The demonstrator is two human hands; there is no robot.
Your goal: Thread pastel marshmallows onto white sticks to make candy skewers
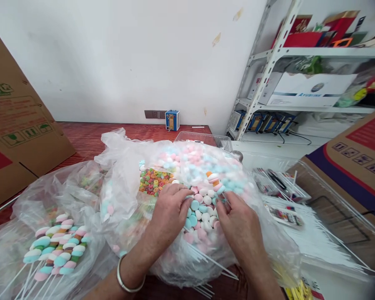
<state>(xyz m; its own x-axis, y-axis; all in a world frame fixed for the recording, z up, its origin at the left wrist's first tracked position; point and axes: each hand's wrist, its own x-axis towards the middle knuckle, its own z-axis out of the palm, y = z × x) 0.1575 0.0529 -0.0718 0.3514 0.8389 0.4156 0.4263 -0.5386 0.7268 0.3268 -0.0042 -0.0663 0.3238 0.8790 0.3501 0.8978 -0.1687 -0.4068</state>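
Pastel pink, white and blue marshmallows (203, 212) fill a large clear plastic bag (121, 158). In my right hand (239, 218) is a marshmallow skewer (215, 182), pinched near its lower end; marshmallows alternate on it with orange pieces. My left hand (173, 204) is over the marshmallows, its thumb and forefinger close together; what lies between them, if anything, is too small to tell. Colourful ring-shaped cereal (154, 182) shows in an opening to the left of the marshmallows. Finished-looking marshmallow skewers (58, 246) lie in a heap on plastic at the lower left.
White sticks (203, 256) lie on the bag's near side, and more sticks (318, 233) spread at right. Cardboard boxes (21, 121) flank both sides. A small blue box (172, 120) stands by the wall on the red-brown table (81, 129). Metal shelving (300, 52) rises at back right.
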